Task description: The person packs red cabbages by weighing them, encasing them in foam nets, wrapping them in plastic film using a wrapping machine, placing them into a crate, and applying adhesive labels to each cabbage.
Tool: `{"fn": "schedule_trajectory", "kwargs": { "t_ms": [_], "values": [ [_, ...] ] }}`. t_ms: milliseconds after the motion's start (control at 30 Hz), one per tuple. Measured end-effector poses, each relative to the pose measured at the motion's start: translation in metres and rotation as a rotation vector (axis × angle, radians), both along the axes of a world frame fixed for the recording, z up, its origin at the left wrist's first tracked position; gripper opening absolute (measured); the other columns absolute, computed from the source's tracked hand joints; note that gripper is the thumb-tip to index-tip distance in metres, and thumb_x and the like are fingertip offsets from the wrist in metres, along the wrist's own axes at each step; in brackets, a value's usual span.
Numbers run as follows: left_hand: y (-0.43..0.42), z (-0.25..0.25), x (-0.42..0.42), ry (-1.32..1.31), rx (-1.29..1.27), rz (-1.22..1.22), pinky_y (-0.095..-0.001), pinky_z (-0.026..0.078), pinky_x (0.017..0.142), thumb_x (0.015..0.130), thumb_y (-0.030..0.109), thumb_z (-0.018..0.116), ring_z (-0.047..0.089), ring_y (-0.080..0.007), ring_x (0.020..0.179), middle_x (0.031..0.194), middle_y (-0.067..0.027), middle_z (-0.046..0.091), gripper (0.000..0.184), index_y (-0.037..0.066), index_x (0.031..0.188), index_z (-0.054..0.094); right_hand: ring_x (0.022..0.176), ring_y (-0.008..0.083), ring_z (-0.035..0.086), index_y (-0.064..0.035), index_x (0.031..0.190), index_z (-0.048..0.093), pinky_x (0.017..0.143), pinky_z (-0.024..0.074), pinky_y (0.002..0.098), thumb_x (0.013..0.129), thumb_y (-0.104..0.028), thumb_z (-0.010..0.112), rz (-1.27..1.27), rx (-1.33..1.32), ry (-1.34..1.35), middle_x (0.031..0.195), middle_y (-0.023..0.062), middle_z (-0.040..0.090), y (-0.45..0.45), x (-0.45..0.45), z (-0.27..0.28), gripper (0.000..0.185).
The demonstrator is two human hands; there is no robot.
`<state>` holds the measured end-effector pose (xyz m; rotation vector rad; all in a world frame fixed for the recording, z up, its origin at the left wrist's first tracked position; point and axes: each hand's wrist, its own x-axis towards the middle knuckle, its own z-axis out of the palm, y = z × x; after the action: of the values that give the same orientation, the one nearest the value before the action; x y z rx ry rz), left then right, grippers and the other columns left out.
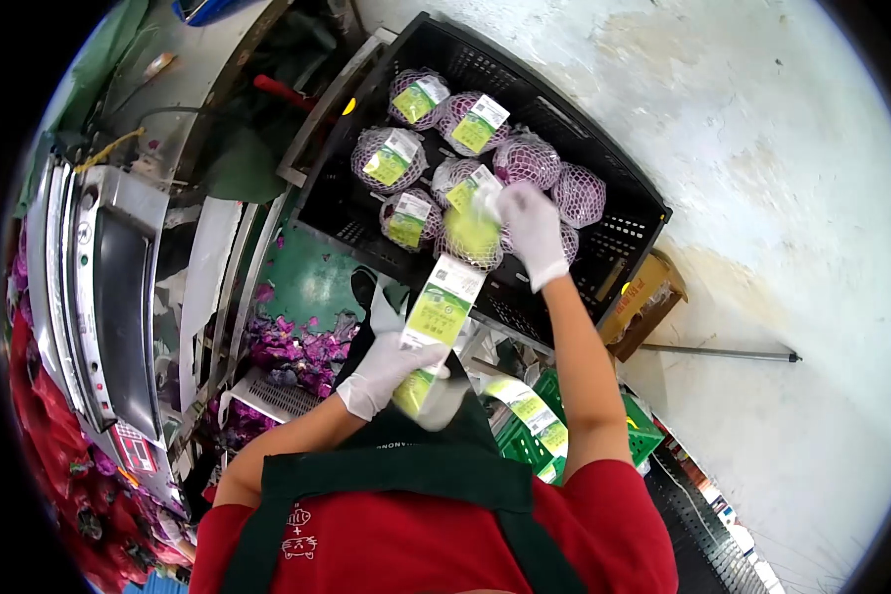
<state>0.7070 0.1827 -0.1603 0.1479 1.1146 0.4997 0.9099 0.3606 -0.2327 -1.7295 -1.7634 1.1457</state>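
My left hand [391, 368], in a white glove, is closed on a strip of green-and-white printed labels [440, 311] below the black crate's near edge. My right hand [532, 230], also gloved and blurred by motion, is over the crate with its fingers bent. A blurred green-and-white label [471, 230] is at those fingertips, in front of a netted purple cabbage [473, 253]. Several more purple cabbages in white nets sit in the black crate [549, 99]. Some carry labels, such as the cabbage at the left [388, 158]; the cabbage at the right [578, 194] shows none.
A strip of labels [537, 416] hangs over a green crate [510, 441] near my body. A cardboard box [645, 302] and a metal rod [723, 351] are by the pale wall at right. Purple leaf scraps [292, 351] litter the floor beside a metal machine [119, 297] at left.
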Motion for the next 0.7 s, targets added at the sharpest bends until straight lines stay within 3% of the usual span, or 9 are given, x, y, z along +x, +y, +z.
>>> {"fn": "schedule_trajectory", "kwargs": {
  "t_ms": [67,167,200,267,333,400,467,600,700],
  "values": [
    [0.014,0.003,-0.010,0.110,-0.017,0.028,-0.0250,0.053,0.067,0.084,0.013,0.068,0.065,-0.0131,0.074,0.091,-0.0061,0.068,0.027,-0.002,0.106,0.063,0.075,0.0223,0.065,0.0002,0.092,0.061,0.069,0.0504,0.0340,0.081,-0.028,0.072,-0.180,-0.051,-0.158,0.083,0.0151,0.067,0.037,0.019,-0.025,0.032],
    [0.029,-0.011,-0.045,0.288,0.153,0.089,-0.0253,0.054,0.066,0.084,0.010,0.068,0.066,-0.0132,0.077,0.092,-0.0053,0.067,0.030,-0.002,0.111,0.061,0.079,0.0250,0.066,0.0015,0.101,0.057,0.073,0.0516,0.0362,0.073,-0.035,0.079,-0.223,0.123,-0.262,0.086,0.0160,0.067,0.073,0.057,-0.103,0.051],
    [0.037,-0.008,-0.056,0.352,0.226,0.105,-0.0251,0.054,0.067,0.084,0.008,0.068,0.066,-0.0124,0.079,0.093,-0.0051,0.067,0.030,-0.002,0.111,0.061,0.079,0.0250,0.066,0.0015,0.101,0.057,0.073,0.0516,0.0362,0.073,-0.035,0.079,-0.223,0.118,-0.261,0.086,0.0160,0.067,0.076,0.054,-0.097,0.051],
    [0.043,-0.012,-0.075,0.332,0.294,0.091,-0.0238,0.053,0.073,0.083,0.003,0.069,0.064,-0.0105,0.083,0.100,-0.0060,0.068,0.034,-0.001,0.115,0.059,0.086,0.0293,0.066,0.0002,0.102,0.059,0.075,0.0516,0.0410,0.071,-0.039,0.078,-0.094,0.078,-0.852,0.098,0.0181,0.067,0.082,0.044,-0.078,0.054],
    [0.049,-0.012,-0.078,0.361,0.356,0.035,-0.0229,0.052,0.073,0.084,0.003,0.069,0.063,-0.0093,0.084,0.102,-0.0053,0.067,0.039,-0.001,0.121,0.057,0.098,0.0329,0.062,-0.0033,0.106,0.058,0.083,0.0489,0.0429,0.068,-0.052,0.076,-0.080,0.142,-0.841,0.111,0.0174,0.062,0.074,0.034,-0.058,0.065],
    [0.053,-0.015,-0.069,0.351,0.378,0.006,-0.0224,0.052,0.073,0.084,0.004,0.069,0.062,-0.0081,0.085,0.104,-0.0049,0.066,0.046,0.000,0.127,0.053,0.104,0.0264,0.060,-0.0030,0.115,0.057,0.091,0.0456,0.0372,0.075,-0.047,0.072,-0.101,-0.048,-0.474,0.114,0.0150,0.061,0.058,0.013,-0.035,0.061],
    [0.054,-0.016,-0.059,0.277,0.351,-0.075,-0.0215,0.051,0.073,0.084,0.004,0.069,0.062,-0.0071,0.086,0.104,-0.0038,0.066,0.051,0.000,0.131,0.050,0.098,0.0188,0.061,-0.0016,0.114,0.060,0.091,0.0447,0.0319,0.085,-0.034,0.066,-0.044,-0.451,0.673,0.106,0.0099,0.065,0.019,-0.012,-0.001,0.044],
    [0.051,-0.015,-0.054,0.209,0.347,-0.210,-0.0252,0.050,0.083,0.082,0.004,0.070,0.061,-0.0129,0.097,0.114,-0.0088,0.062,0.068,0.005,0.142,0.038,0.079,0.0083,0.056,0.0008,0.092,0.062,0.073,0.0451,0.0234,0.089,-0.019,0.064,0.199,-0.536,0.411,0.084,0.0016,0.063,-0.028,-0.031,0.037,0.020],
    [0.055,-0.009,-0.049,-0.027,0.539,0.049,-0.0352,0.039,0.103,0.075,0.007,0.075,0.043,-0.0221,0.126,0.143,-0.0180,0.037,0.103,0.010,0.152,0.006,0.068,0.0084,0.055,-0.0001,0.086,0.063,0.063,0.0453,0.0240,0.085,-0.016,0.066,0.045,-0.426,0.409,0.073,0.0033,0.061,-0.062,-0.043,0.060,0.016]
  ]
}}
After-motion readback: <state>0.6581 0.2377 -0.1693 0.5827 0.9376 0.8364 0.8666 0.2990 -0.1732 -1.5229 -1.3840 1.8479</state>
